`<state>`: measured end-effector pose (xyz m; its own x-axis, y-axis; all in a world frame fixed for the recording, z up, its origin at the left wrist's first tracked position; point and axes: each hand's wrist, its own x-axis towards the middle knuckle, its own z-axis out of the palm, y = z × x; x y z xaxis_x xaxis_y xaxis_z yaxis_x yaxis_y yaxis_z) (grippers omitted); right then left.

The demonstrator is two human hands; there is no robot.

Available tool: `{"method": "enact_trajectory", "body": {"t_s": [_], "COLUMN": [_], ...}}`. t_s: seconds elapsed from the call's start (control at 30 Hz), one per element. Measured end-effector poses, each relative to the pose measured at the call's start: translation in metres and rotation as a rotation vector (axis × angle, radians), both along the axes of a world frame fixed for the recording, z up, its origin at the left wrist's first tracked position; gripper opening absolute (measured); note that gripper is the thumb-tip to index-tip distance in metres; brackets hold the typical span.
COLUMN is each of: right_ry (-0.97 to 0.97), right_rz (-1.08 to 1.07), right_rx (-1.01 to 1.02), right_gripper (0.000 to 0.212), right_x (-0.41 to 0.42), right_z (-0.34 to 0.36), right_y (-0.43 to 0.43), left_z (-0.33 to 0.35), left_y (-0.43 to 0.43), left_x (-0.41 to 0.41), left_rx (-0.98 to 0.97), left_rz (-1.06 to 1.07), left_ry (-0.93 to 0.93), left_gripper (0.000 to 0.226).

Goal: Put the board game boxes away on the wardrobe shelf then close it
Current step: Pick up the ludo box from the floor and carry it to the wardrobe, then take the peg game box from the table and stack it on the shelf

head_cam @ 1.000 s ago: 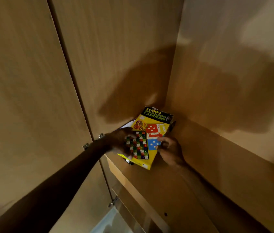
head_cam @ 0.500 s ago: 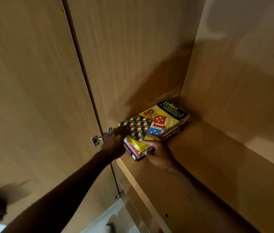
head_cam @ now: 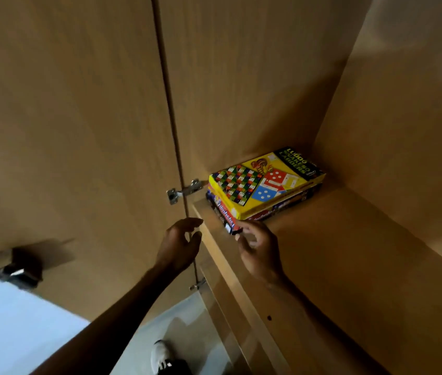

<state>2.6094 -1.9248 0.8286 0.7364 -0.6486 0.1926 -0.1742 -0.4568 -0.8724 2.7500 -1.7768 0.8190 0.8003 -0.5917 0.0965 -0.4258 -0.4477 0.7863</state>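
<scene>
A yellow Ludo and Snakes & Ladders box [head_cam: 267, 182] lies on top of a stack of board game boxes [head_cam: 228, 219] in the back left corner of the wardrobe shelf [head_cam: 336, 253]. My left hand [head_cam: 180, 243] hovers at the shelf's front edge, fingers loosely curled, holding nothing. My right hand [head_cam: 259, 246] is just in front of the stack's near corner, fingers apart, off the boxes. The wardrobe door [head_cam: 65, 131] stands open at the left.
A metal hinge [head_cam: 184, 190] joins the door to the wardrobe side beside the stack; a second hinge [head_cam: 198, 285] is lower. A dark handle [head_cam: 22, 265] sits on the door. My shoe [head_cam: 164, 357] stands on the pale floor below.
Both hands have let go of the boxes and pulled back toward the shelf's front edge. The stack now rests flat in the corner.
</scene>
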Motion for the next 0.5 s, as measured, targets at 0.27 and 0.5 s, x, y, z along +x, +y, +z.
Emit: {"method": "enact_trajectory", "body": {"t_s": [0.27,0.5], "right_ry": [0.148,0.210], "right_rz": [0.244,0.491], "right_rx": [0.151,0.143], "right_gripper": [0.025,0.020], "right_x": [0.013,0.032], "right_z": [-0.033,-0.049], "right_y": [0.107,0.244], "left_z": [-0.034,-0.051], "left_y": [0.147,0.312], "left_x": [-0.048,-0.096], "left_rx": [-0.075,-0.084], "left_rz": [0.277,0.543], "left_ry": [0.232,0.290], "left_gripper": [0.026,0.025]}}
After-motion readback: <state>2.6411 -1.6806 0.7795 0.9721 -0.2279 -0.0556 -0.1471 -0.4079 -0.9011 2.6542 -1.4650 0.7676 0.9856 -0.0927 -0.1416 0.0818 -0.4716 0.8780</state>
